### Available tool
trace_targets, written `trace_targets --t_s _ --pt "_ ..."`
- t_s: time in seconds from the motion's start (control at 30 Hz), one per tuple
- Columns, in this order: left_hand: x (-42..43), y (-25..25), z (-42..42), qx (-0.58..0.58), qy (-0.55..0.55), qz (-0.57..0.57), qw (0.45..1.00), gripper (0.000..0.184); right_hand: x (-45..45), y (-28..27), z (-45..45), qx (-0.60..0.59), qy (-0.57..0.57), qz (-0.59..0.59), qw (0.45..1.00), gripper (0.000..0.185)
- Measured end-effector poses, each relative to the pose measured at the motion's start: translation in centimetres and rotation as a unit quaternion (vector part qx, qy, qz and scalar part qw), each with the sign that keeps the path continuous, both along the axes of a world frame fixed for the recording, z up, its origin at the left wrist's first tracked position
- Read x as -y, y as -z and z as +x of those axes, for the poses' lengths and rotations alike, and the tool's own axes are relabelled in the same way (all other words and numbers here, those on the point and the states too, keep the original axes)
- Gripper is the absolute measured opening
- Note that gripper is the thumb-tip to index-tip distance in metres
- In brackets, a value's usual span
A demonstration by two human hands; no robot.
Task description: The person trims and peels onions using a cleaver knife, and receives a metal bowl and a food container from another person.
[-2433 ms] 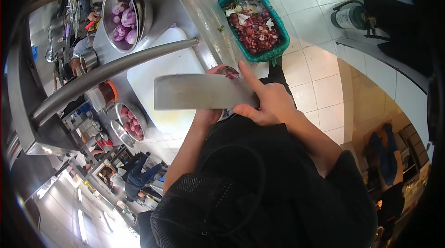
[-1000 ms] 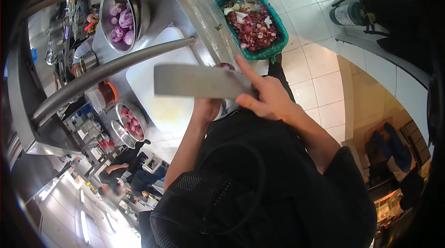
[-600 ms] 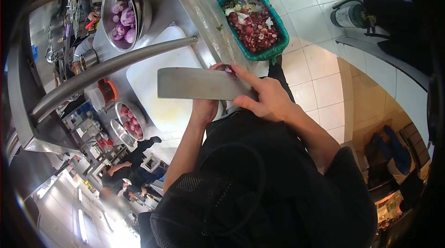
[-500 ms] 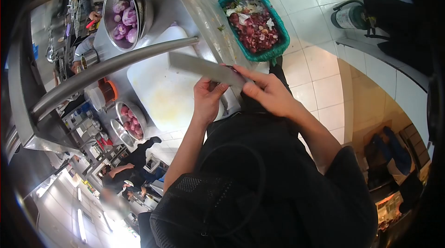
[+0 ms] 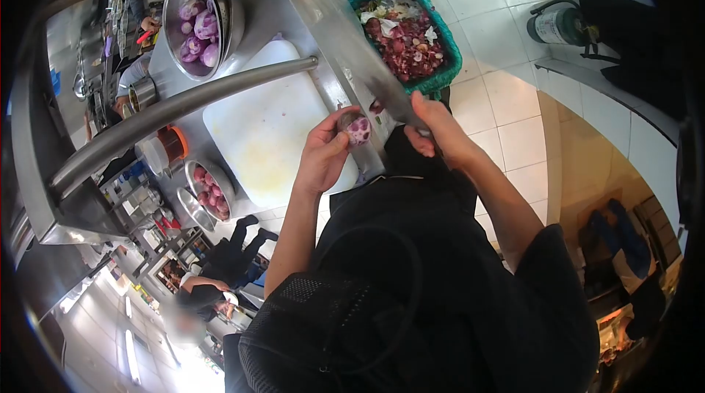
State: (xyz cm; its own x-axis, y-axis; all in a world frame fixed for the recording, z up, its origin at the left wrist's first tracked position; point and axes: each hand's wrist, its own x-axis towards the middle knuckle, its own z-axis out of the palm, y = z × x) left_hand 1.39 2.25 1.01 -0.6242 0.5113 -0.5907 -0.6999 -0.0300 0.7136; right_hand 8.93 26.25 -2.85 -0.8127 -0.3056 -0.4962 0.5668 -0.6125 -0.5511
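Observation:
My left hand (image 5: 323, 152) is closed round a red onion (image 5: 358, 129) whose cut, purple-and-white face shows. To its right, my right hand (image 5: 446, 132) grips the handle of a knife (image 5: 399, 103); the broad blade is blurred and points up and away from me, apart from the onion. A small dark scrap of peel (image 5: 376, 106) is beside the blade. Beneath and left of my left hand lies a white cutting board (image 5: 246, 125) with a yellowish stain. Beyond the knife is a bin with a green liner (image 5: 435, 86), holding onion skins and scraps.
A steel bowl (image 5: 170, 18) of peeled purple onions stands at the counter's far left. Another bowl (image 5: 229, 206) holds unpeeled red onions. A metal rail (image 5: 183, 110) crosses over the board. A fire extinguisher (image 5: 556, 28) is at right; a person (image 5: 213, 283) stands at lower left.
My right hand has drawn the knife away from the onion, to the right. The onion's cut face has come into view in my left hand. A person at lower left has shifted.

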Motion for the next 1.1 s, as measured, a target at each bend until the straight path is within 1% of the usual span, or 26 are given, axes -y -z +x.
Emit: trace_targets --t_s 0.03,0.07,0.1,0.17,0.2,0.23,0.3,0.37,0.4,0.43,0.47,0.5,0.53,0.6,0.63,0.7,0.73,0.8,0.83,0.87,0.9,0.93,1.0,1.07,1.1 --pt "0.4 0.0 0.0 0.034 -0.004 0.036 0.999 0.060 -0.2 0.4 0.0 0.001 -0.001 0.000 1.000 0.056" --pt "0.7 0.1 0.1 0.069 -0.006 0.072 0.995 0.062 -0.5 1.1 -0.1 -0.013 0.008 0.036 0.999 0.056" --pt "0.6 0.0 0.1 0.070 -0.006 0.072 0.995 0.062 -0.7 1.3 -0.3 -0.028 0.017 0.073 0.997 0.058" --pt "0.3 -0.2 0.1 0.124 -0.017 0.130 0.984 0.067 -0.3 0.9 -0.7 -0.035 0.031 0.088 0.995 0.060" --pt "0.0 -0.2 0.1 0.125 -0.015 0.130 0.983 0.067 0.0 0.5 -1.0 -0.044 0.043 0.103 0.993 0.067" --pt "-0.4 -0.2 0.2 0.119 -0.019 0.140 0.983 0.067 0.4 0.5 -1.2 -0.045 0.044 0.104 0.993 0.067" --pt "-1.1 -0.7 0.1 0.110 -0.023 0.149 0.982 0.066 1.3 0.7 -1.3 -0.032 0.062 0.137 0.988 0.076" --pt "-1.6 -1.6 -0.2 0.155 -0.041 0.160 0.974 0.068 1.7 0.7 -1.2 -0.048 0.069 0.150 0.985 0.075" --pt "-1.6 -1.6 0.0 0.154 -0.042 0.158 0.974 0.068 1.9 0.7 -1.1 -0.060 0.077 0.166 0.981 0.074" --pt "-1.5 -1.4 0.1 0.130 -0.035 0.152 0.979 0.068 2.1 0.9 -0.9 -0.060 0.077 0.166 0.981 0.074" --pt "-1.5 -1.3 0.3 0.107 -0.028 0.146 0.983 0.068 2.3 1.3 -0.6 -0.087 0.076 0.191 0.975 0.074" --pt "-1.6 -1.3 0.4 0.108 -0.028 0.146 0.983 0.068 2.3 1.4 -0.4 -0.113 0.075 0.217 0.967 0.074" --pt "-1.6 -1.4 0.5 0.102 -0.029 0.134 0.985 0.067 2.1 1.2 -0.1 -0.113 0.075 0.217 0.967 0.074" --pt "-1.7 -1.3 0.6 0.097 -0.029 0.122 0.987 0.066 1.6 0.1 0.6 -0.145 0.021 0.288 0.946 0.077" --pt "-1.7 -1.0 0.8 0.084 -0.041 0.108 0.990 0.064 1.3 -0.9 0.8 -0.146 0.021 0.288 0.946 0.077" --pt "-1.9 -1.0 1.0 0.070 -0.052 0.093 0.992 0.062 0.6 -3.0 1.3 -0.189 -0.041 0.337 0.922 0.087" --pt "-2.3 -1.3 1.0 0.077 -0.068 0.095 0.990 0.059 0.5 -3.6 1.4 -0.190 -0.041 0.337 0.921 0.087" --pt "-2.1 -0.9 1.2 0.085 -0.084 0.098 0.988 0.056 0.7 -4.3 1.5 -0.257 -0.114 0.431 0.858 0.097" --pt "-1.4 -0.2 1.4 0.096 -0.097 0.096 0.986 0.054 1.4 -4.4 1.5 -0.273 -0.089 0.452 0.845 0.100" --pt "-0.8 0.4 1.7 0.107 -0.110 0.093 0.984 0.052 1.6 -4.5 1.5 -0.272 -0.089 0.452 0.845 0.100" --pt "-1.2 0.3 1.6 0.108 -0.106 0.072 0.986 0.047 1.8 -4.6 1.5 -0.278 -0.083 0.480 0.828 0.102" --pt "-1.0 0.4 1.7 0.108 -0.106 0.072 0.986 0.047 1.9 -4.7 1.4 -0.284 -0.076 0.507 0.810 0.103" --pt "-0.8 0.5 2.0 0.106 -0.109 0.044 0.987 0.043 2.2 -4.3 1.5 -0.284 -0.071 0.507 0.811 0.103" --pt "-1.1 0.2 2.1 0.112 -0.108 0.048 0.987 0.042 2.1 -4.2 1.8 -0.282 -0.066 0.509 0.811 0.104" --pt "-1.5 0.0 2.1 0.118 -0.107 0.052 0.986 0.041 1.9 -4.5 1.9 -0.269 -0.079 0.497 0.821 0.102"
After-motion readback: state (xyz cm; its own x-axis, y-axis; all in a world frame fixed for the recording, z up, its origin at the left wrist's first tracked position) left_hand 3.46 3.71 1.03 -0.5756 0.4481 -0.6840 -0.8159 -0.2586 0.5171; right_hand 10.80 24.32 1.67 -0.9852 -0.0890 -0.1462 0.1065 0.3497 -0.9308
